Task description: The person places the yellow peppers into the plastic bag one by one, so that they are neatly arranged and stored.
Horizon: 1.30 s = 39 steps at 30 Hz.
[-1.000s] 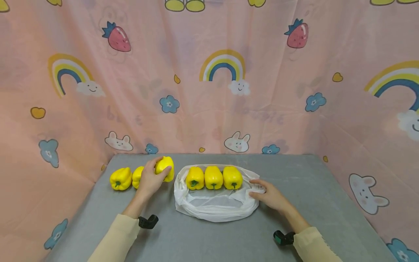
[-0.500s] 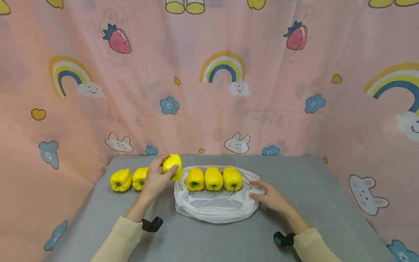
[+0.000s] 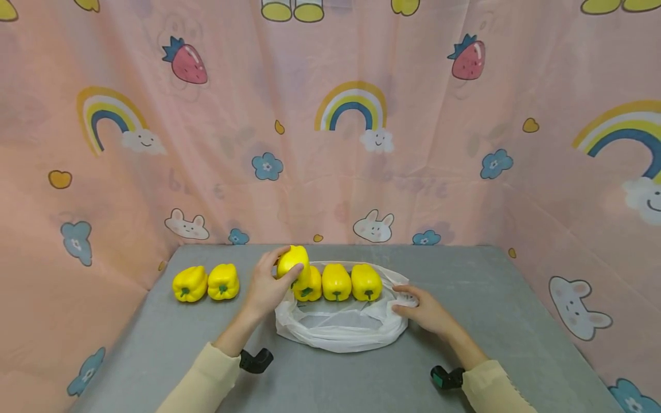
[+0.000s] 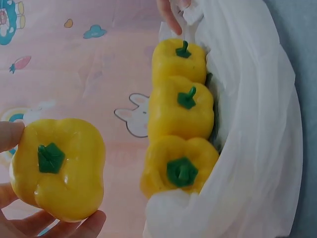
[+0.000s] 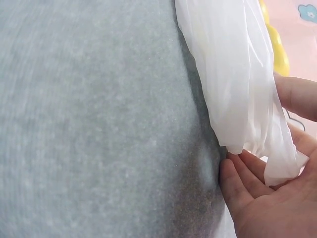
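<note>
My left hand (image 3: pixel 264 291) grips a yellow bell pepper (image 3: pixel 292 261) between thumb and fingers, raised at the left rim of a white plastic bag (image 3: pixel 341 341). In the left wrist view this pepper (image 4: pixel 81 168) shows its green stem. Inside the spread-open bag, three more yellow peppers (image 3: pixel 336 281) stand in a row along the back, the leftmost partly covered by the held one in the head view. At the bag's right side, my right hand (image 3: pixel 430 311) holds the edge; the right wrist view shows the white film (image 5: pixel 233 74) between thumb and fingers.
Two yellow peppers (image 3: pixel 224 282) sit side by side at the table's left. The grey table (image 3: pixel 341 384) ends at the back against a pink printed curtain (image 3: pixel 341 183), which also runs along both sides. A black wrist camera (image 3: pixel 256 361) is strapped to each wrist.
My left hand has carried its pepper rightward, from beside the bag to over its left rim. The second pepper on the left has come fully into sight. My right hand has stayed put.
</note>
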Each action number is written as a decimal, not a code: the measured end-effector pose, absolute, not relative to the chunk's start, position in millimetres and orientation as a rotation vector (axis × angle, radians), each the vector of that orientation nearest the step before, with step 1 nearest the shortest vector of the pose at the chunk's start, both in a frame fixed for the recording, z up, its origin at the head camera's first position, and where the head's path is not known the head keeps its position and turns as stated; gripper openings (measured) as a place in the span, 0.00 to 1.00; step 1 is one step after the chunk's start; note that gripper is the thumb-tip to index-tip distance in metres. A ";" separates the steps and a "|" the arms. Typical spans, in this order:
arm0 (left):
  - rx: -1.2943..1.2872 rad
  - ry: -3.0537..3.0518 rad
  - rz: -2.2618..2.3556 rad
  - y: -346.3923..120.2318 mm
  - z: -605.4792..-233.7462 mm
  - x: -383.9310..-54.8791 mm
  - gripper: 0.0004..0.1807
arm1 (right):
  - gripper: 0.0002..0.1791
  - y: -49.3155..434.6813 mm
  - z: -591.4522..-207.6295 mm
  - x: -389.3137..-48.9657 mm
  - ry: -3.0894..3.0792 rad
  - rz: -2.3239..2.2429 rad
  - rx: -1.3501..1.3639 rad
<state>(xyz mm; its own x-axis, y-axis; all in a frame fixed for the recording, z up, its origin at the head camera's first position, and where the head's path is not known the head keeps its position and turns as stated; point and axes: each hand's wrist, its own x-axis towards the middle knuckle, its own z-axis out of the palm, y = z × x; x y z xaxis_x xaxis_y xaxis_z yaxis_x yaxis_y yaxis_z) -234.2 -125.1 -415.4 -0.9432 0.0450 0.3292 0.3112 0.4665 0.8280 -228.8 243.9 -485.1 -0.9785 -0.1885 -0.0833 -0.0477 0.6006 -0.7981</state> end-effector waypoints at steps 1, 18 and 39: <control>-0.310 -2.457 -1.482 -122.5 -415.6 -233.2 0.31 | 0.32 243.8 -484.9 -228.7 2.665 -1.321 -0.200; -0.460 -2.423 -1.542 -79.1 -434.8 -221.1 0.30 | 0.31 243.8 -486.0 -228.9 2.670 -1.315 -0.221; -0.541 -2.507 -1.629 -32.6 -455.8 -207.4 0.32 | 0.32 241.6 -484.9 -229.0 2.697 -1.275 -0.193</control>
